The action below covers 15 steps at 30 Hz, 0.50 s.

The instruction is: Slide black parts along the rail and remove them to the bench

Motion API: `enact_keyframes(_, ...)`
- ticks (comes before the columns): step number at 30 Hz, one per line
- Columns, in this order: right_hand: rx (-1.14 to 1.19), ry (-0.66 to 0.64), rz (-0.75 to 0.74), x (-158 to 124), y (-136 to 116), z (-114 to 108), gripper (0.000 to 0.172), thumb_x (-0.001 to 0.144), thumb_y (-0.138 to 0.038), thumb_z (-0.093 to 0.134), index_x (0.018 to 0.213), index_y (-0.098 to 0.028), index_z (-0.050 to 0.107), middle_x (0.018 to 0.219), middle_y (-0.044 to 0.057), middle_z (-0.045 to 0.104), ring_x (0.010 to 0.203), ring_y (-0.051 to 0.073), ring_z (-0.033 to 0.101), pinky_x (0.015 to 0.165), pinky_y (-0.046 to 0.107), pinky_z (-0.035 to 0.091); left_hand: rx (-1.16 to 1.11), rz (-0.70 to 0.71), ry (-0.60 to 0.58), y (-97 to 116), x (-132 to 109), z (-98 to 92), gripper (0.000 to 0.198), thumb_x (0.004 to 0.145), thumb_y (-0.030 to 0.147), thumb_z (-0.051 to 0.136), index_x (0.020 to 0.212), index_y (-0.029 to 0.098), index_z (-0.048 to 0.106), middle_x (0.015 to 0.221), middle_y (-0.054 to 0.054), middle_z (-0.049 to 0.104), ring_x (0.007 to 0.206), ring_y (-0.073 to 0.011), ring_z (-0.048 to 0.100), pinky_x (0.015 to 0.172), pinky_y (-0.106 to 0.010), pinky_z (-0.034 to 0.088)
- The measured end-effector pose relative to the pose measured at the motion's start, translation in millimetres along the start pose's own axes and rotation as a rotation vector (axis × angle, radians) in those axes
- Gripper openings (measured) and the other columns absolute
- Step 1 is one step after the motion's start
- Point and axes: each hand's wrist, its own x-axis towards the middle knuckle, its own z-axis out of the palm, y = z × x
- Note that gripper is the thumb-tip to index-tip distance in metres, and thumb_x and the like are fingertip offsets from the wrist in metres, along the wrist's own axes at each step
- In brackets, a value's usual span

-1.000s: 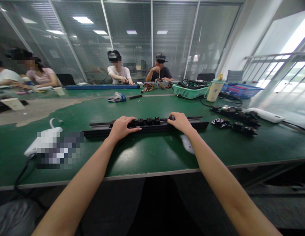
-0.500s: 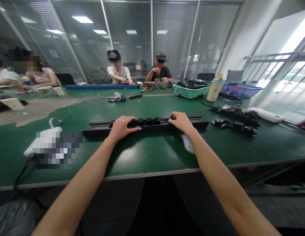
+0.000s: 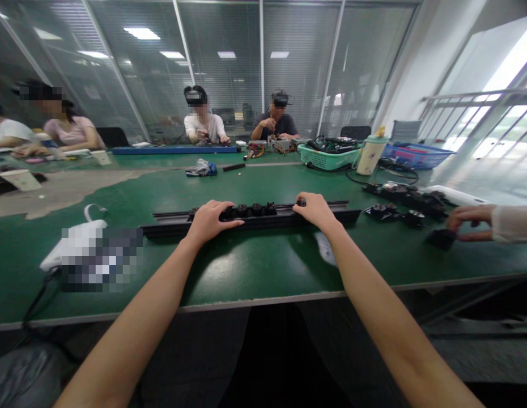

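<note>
A long black metal rail (image 3: pixel 263 224) lies crosswise on the green table, with several small black modules (image 3: pixel 257 209) seated in its channel. My left hand (image 3: pixel 209 222) is closed over the rail left of its middle, fingers on its far side and thumb along the front edge. Farther right, my right hand (image 3: pixel 312 208) pinches a small black module (image 3: pixel 301 202) at the channel. Its underside is hidden, so I cannot tell how deep it sits. Loose black modules (image 3: pixel 380 211) lie beyond the rail's right end.
From the right edge a co-worker's hand (image 3: pixel 470 222) reaches in, holding a dark module (image 3: pixel 442 238). A green basket (image 3: pixel 329 158) of cables and a cream bottle (image 3: pixel 371 156) stand at the back. A white device (image 3: pixel 83 238) lies at left. Co-workers sit opposite.
A co-worker's hand has come in from the right and taken a black module off the table. My right hand has shifted very slightly right; my left hand stays put.
</note>
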Motion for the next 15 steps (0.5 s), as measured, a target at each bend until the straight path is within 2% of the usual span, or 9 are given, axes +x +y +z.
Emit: enact_keyframes(15,-0.014,-0.008,0.045,-1.6,0.2,-4.4,0.023,0.088,-0.031,0.064,0.104,-0.018,0.074,0.103,0.012,0.076,0.098,0.025,0.067,0.083,0.031,0.047,-0.007,0.007,-0.002,0.0,0.2,-0.6,0.065,0.084,0.076,0.063,0.121,0.023,0.07,0.117,-0.012,0.072,0.11,-0.0317,0.063,0.099,-0.045,0.049)
